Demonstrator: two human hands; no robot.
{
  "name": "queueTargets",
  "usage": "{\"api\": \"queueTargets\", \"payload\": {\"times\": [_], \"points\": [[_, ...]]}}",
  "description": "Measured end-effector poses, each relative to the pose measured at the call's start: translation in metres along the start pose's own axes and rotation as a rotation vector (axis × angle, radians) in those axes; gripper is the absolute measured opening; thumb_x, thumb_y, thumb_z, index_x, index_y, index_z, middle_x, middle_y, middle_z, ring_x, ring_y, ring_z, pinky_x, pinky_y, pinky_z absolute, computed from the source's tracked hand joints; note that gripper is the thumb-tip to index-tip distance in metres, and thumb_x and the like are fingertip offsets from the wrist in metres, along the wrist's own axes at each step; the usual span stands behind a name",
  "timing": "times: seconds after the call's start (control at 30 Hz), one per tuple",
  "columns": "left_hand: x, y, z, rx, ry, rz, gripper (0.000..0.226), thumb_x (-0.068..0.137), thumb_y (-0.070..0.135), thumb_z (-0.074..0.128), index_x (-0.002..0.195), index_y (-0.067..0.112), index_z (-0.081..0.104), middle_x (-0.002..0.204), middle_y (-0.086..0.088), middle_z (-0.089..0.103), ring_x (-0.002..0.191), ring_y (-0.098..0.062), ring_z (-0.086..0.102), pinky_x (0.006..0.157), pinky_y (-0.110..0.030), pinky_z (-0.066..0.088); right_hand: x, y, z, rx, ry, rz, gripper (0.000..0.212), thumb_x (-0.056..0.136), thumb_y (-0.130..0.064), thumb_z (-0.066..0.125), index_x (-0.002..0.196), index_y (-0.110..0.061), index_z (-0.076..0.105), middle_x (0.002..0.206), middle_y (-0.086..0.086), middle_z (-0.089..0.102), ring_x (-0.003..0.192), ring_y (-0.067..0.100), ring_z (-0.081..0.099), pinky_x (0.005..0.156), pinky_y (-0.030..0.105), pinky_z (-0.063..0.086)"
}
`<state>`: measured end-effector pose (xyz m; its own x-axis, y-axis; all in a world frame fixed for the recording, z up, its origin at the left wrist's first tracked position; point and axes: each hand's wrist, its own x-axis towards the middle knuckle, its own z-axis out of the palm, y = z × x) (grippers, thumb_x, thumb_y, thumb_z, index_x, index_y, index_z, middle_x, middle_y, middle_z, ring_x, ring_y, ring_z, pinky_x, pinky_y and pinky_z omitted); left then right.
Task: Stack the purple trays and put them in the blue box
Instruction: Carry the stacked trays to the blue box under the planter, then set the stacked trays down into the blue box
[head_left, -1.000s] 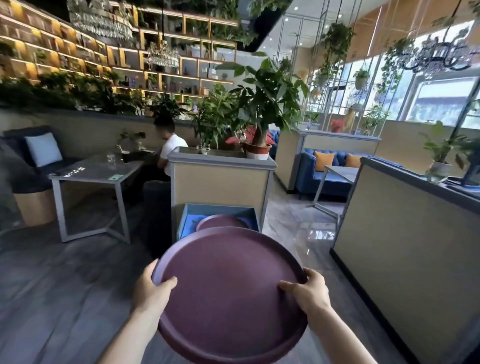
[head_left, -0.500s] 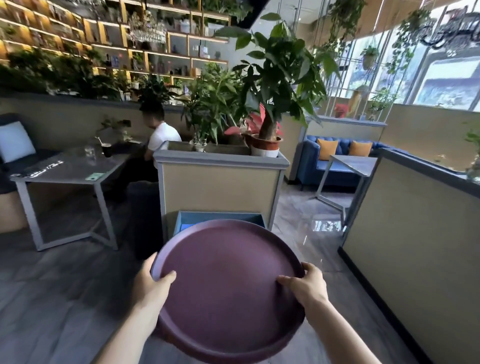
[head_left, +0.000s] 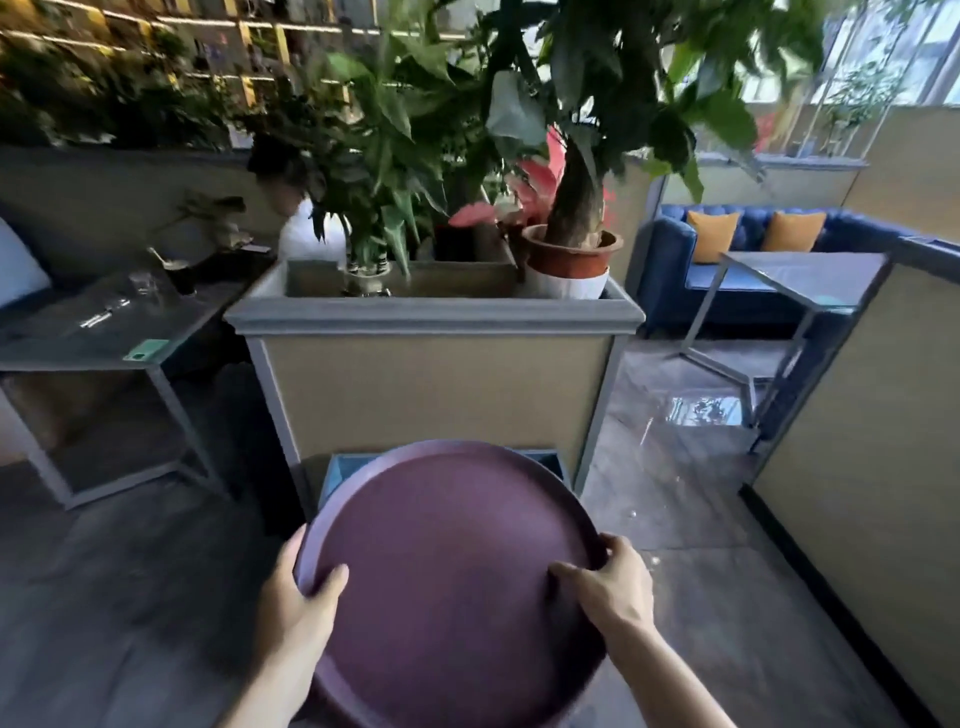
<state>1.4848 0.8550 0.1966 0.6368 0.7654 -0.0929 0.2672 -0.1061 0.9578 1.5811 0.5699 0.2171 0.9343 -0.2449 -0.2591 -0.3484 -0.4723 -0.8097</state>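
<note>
I hold a round purple tray (head_left: 447, 577) flat in front of me, low in the middle of the view. My left hand (head_left: 298, 608) grips its left rim and my right hand (head_left: 610, 590) grips its right rim, thumbs on top. Just beyond the tray, on the floor against a planter, stands the blue box (head_left: 337, 467). Only the box's back corners and left wall show past the tray. Whatever lies inside the box is hidden by the tray.
A tall beige planter box (head_left: 431, 374) with potted plants (head_left: 571, 249) stands right behind the blue box. A grey table (head_left: 104, 332) and a seated person (head_left: 306, 228) are at the left. A beige partition (head_left: 872, 467) runs along the right, with a blue sofa (head_left: 753, 260) behind.
I have walked closer to the planter and the blue box. The tray now covers most of the box, and the purple tray seen inside it a second ago is hidden.
</note>
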Motion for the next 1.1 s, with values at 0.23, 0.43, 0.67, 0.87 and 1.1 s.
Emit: {"api": "queueTargets", "payload": {"times": [0.23,0.43,0.67,0.87,1.1], "points": [[0.065,-0.029,0.053,0.138,-0.034,-0.041,0.066,0.079,0.013,0.075,0.138,0.029,0.05,0.12,0.007,0.06,0.103,-0.018,0.058,0.084,-0.033,0.044,0.084,-0.001,0.046,-0.179,-0.061,0.084,0.066,0.062,-0.04,0.084,0.118,-0.014,0.062,0.114,0.009,0.069,0.11,0.031,0.065,0.091,0.038,0.053],[0.104,-0.071,0.082,0.285,-0.016,-0.116,0.069,0.074,0.007,0.079,0.138,0.013,0.053,0.138,-0.013,0.057,0.126,-0.032,0.054,0.103,-0.042,0.042,0.127,0.019,0.087,-0.294,-0.1,0.115,0.061,0.069,-0.041,0.08,0.121,-0.017,0.061,0.115,0.008,0.069,0.111,0.029,0.064,0.09,0.035,0.049],[0.135,-0.11,0.111,0.476,-0.024,-0.191,0.07,0.07,0.014,0.081,0.136,0.015,0.056,0.131,-0.016,0.059,0.12,-0.037,0.056,0.101,-0.048,0.043,0.158,0.048,0.126,-0.443,-0.116,0.137,0.038,0.077,-0.023,0.071,0.113,-0.014,0.065,0.109,0.01,0.073,0.106,0.032,0.065,0.083,0.034,0.047],[0.153,-0.133,0.138,0.596,-0.012,-0.255,0.071,0.072,0.017,0.081,0.137,0.013,0.054,0.136,-0.017,0.057,0.124,-0.038,0.054,0.099,-0.047,0.042,0.182,0.063,0.153,-0.511,-0.121,0.155,0.04,0.082,-0.019,0.065,0.121,-0.011,0.063,0.116,0.013,0.068,0.112,0.036,0.061,0.09,0.037,0.047],[0.169,-0.146,0.163,0.639,-0.015,-0.266,0.07,0.072,0.021,0.082,0.137,0.017,0.055,0.136,-0.011,0.059,0.124,-0.035,0.055,0.099,-0.047,0.046,0.202,0.069,0.176,-0.555,-0.104,0.183,0.045,0.088,-0.028,0.066,0.124,-0.003,0.057,0.119,0.019,0.064,0.114,0.039,0.058,0.093,0.04,0.045]]}}
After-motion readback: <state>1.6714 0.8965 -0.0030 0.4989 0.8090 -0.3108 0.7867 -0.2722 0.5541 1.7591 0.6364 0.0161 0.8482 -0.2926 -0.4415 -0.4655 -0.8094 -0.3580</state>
